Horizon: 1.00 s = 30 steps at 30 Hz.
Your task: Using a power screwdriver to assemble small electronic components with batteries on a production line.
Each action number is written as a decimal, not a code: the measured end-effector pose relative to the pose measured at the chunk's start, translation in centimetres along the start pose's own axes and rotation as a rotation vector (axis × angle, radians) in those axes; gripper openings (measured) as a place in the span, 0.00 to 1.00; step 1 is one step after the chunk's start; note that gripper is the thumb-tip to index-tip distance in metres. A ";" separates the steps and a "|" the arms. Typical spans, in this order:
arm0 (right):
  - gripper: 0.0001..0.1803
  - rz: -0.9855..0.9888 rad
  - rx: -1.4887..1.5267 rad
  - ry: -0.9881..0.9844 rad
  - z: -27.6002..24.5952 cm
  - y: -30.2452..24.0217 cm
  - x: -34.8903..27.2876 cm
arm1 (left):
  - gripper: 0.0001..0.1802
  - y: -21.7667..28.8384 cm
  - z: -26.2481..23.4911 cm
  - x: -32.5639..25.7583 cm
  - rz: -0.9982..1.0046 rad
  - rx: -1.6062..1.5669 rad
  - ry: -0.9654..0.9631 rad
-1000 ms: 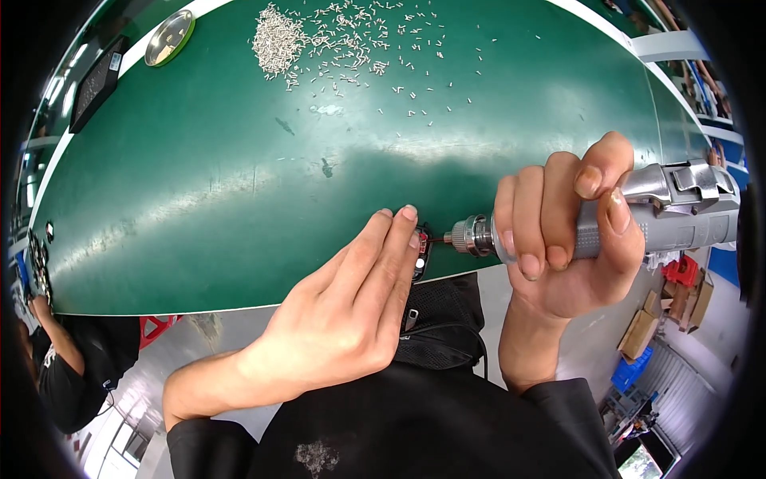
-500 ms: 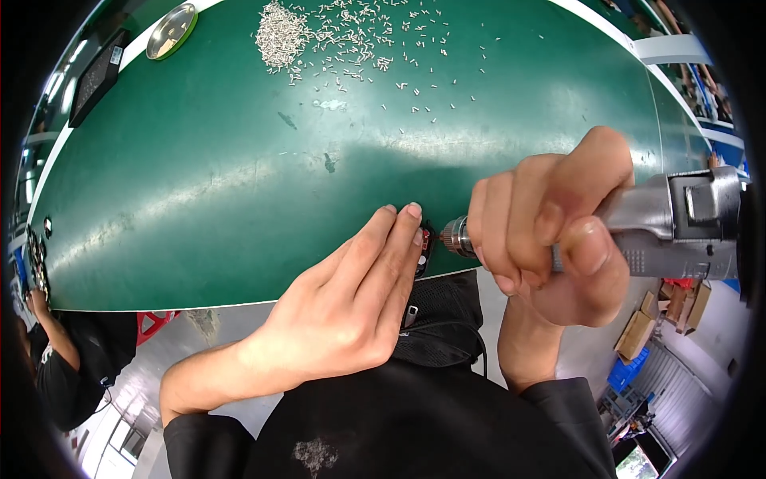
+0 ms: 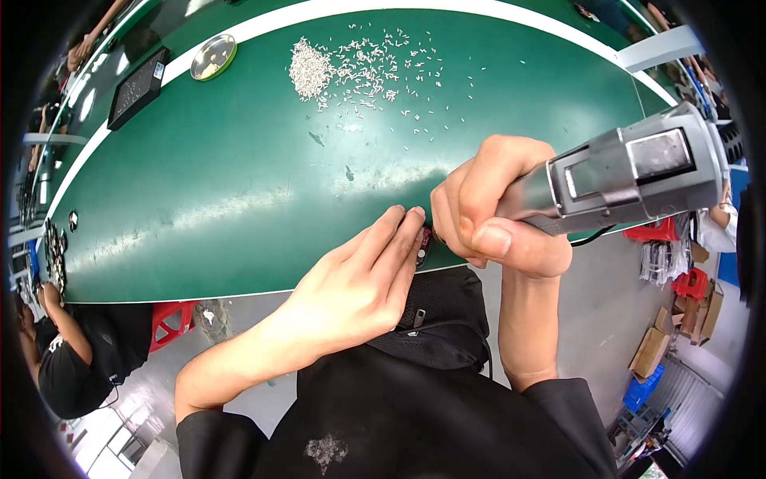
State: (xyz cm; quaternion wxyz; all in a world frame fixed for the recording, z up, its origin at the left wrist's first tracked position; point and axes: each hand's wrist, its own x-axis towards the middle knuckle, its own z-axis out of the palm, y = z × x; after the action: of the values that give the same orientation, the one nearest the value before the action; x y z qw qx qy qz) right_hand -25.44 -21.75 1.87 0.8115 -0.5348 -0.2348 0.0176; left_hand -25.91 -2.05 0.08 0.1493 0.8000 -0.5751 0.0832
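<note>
Close to the near edge of the green table [image 3: 199,215] lies a small black part [image 3: 424,247] with red bits on it. My left hand [image 3: 347,291] rests over it, fingers long and pressed together, holding it down; the thumb is hidden. My right hand [image 3: 499,211] is wrapped round a grey electric screwdriver [image 3: 614,180], its back end pointing up and to the right. The front of the screwdriver is hidden behind my right fingers, just beside the part. Whether its tip touches the part cannot be seen.
Small silver pins [image 3: 309,72] lie heaped and scattered at the far middle. Left of them are a round green-rimmed dish [image 3: 233,57] and a black box [image 3: 137,89]. At far left a co-worker's hand [image 3: 51,298] is near a row of small parts [image 3: 56,251]. Black mesh bag [image 3: 423,319] by my lap.
My right hand has brought the screwdriver left to the black part, and its back end has tilted upward. The chuck, visible before, is now hidden. My left hand stays on the part.
</note>
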 end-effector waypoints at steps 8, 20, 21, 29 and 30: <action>0.08 -0.199 0.372 -0.108 -2.2 -1.1 0.5 | 0.22 -1.1 -1.5 -0.4 -0.013 -0.016 -0.075; 0.05 -0.243 0.528 0.554 -4.9 0.0 -7.8 | 0.26 -10.7 -5.7 -11.8 -1.044 0.568 0.220; 0.05 -0.244 0.531 0.558 -4.8 0.3 -7.8 | 0.23 -9.7 -5.3 -9.0 -0.938 0.431 0.245; 0.06 -0.248 0.614 0.606 -4.6 0.1 -8.1 | 0.15 -3.9 0.5 5.3 -0.429 -0.071 0.180; 0.05 -0.252 0.619 0.589 -4.6 0.2 -8.0 | 0.15 -4.0 0.7 5.7 -0.423 -0.074 0.172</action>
State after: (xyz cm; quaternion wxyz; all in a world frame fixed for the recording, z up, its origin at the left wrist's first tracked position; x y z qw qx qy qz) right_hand -30.68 -27.89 -2.65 0.9614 -0.2163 -0.0404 -0.1651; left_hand -20.30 -6.16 0.57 0.2412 0.8867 -0.3823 0.0966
